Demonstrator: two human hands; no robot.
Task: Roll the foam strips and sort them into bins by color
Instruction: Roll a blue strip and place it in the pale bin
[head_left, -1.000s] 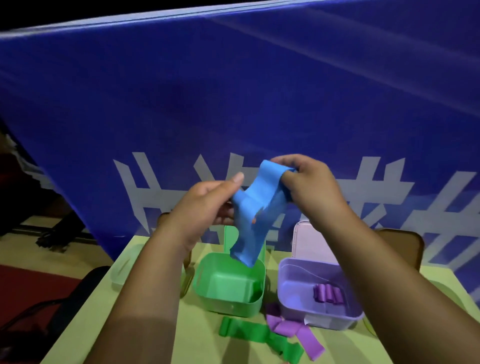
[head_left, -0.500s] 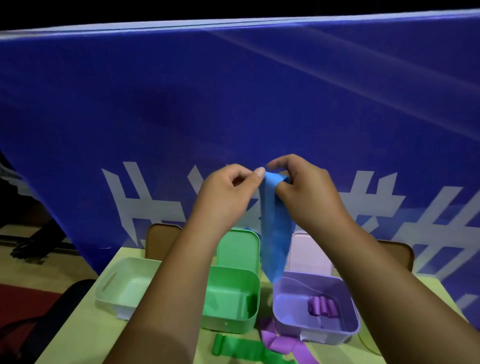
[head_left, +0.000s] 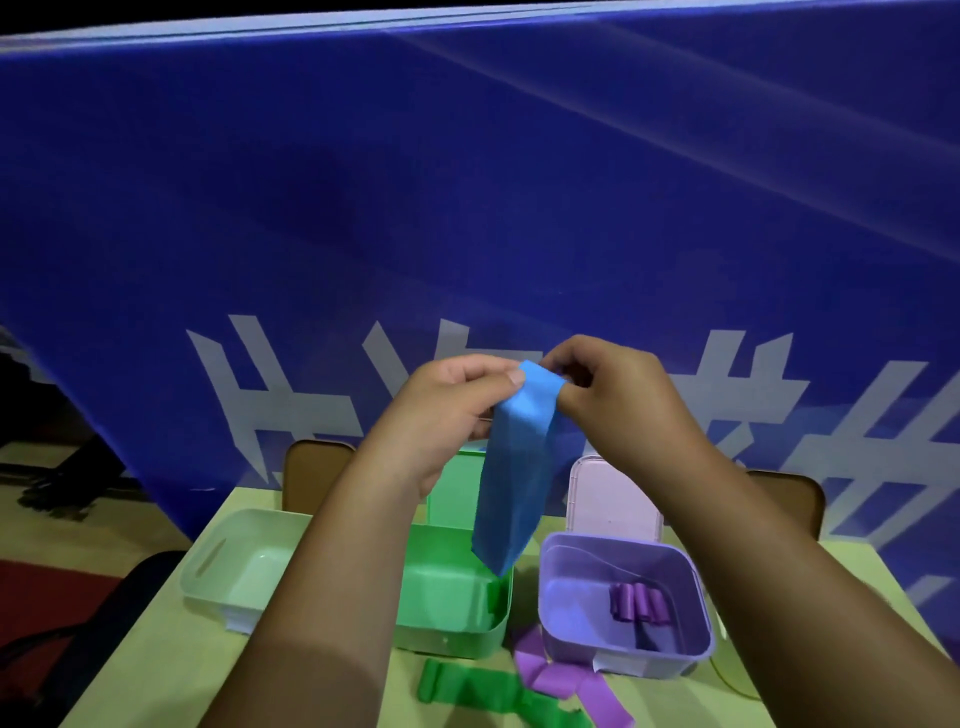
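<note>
A blue banner fills the background. At frame centre, left hand (head_left: 441, 410) and right hand (head_left: 618, 395) pinch the top edge of the blue foam strip (head_left: 514, 478), which hangs limp: light, soft, best rolled from that end.

A pale yellow-green table (head_left: 156, 639) stands low in the view. Right behind it a tall blue banner (head_left: 467, 208) fills most of the scene, with large white characters (head_left: 291, 410) across its lower part and faint streaks of glare higher up. Two brown rounded chair backs (head_left: 311, 475) (head_left: 792, 493) rise between the table's far edge and the banner. Left of the table lie tan flooring (head_left: 31, 457), a red carpet (head_left: 57, 587) and a dark rounded seat (head_left: 148, 571). The room is dim.
</note>
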